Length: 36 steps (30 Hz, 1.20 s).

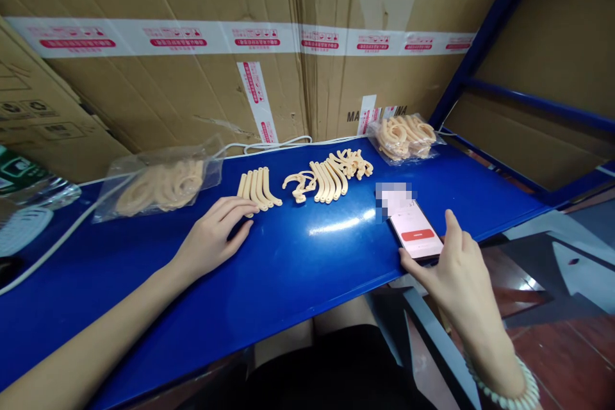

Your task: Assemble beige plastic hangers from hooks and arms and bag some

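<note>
My left hand (216,230) rests on the blue table at the left, palm down. Its fingertips touch the lower end of a row of cream curved strips (262,186); thumb and fingers are apart. On the right, my right hand (456,269) is at the near end of a smartphone (423,246) lying face up. The thumb is by its lower left corner and the index finger stretches out along the right side. The phone shows a light screen with a red button; its upper part is blurred out. Between the hands lie more cream curved strips (328,180) and small hooked pieces (353,163).
Clear plastic bags of cream ring-shaped pieces lie at the left (163,186) and back right (403,138). Taped cardboard boxes (192,90) stand behind the blue table (269,307). A white cable (57,253) runs along the left, and a blue metal frame (485,38) rises at right.
</note>
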Each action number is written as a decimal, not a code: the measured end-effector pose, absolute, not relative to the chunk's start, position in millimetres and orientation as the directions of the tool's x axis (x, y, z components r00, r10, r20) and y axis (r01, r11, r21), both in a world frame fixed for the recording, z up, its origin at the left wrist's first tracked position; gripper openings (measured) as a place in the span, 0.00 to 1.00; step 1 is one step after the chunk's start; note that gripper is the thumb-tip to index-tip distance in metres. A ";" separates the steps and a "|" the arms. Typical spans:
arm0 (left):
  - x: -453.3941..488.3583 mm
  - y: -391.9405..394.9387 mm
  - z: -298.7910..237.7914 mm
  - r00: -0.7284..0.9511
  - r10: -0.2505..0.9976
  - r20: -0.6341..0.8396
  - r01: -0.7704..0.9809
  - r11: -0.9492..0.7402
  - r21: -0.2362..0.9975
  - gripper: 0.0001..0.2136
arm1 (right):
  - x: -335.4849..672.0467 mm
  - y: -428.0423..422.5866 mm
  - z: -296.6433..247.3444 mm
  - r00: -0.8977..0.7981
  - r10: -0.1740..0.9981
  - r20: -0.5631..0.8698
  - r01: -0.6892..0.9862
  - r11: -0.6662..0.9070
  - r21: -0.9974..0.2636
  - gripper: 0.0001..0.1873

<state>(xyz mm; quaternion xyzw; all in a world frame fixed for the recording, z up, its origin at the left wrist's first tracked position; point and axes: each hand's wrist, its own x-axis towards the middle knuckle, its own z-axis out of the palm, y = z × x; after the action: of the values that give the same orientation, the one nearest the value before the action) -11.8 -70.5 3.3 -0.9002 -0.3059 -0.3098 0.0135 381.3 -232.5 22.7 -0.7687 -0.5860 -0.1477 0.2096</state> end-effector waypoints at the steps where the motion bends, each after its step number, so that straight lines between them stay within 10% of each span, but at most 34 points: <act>1: -11.8 -70.7 3.3 0.622 0.542 0.565 0.559 -0.812 0.164 0.10 | 382.2 -232.5 21.7 0.270 0.832 0.484 0.963 -0.223 -0.154 0.60; 36: -10.2 -69.4 2.3 0.622 0.560 0.548 0.576 -0.801 0.164 0.10 | 560.2 -168.1 49.2 0.486 0.793 0.368 0.874 -0.428 -0.231 0.55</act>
<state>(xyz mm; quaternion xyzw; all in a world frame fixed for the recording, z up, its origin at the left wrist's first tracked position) -10.2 -69.4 2.3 -0.9004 -0.3155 -0.2991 0.0139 560.2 -168.1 49.2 -0.8390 -0.4966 -0.1019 0.1980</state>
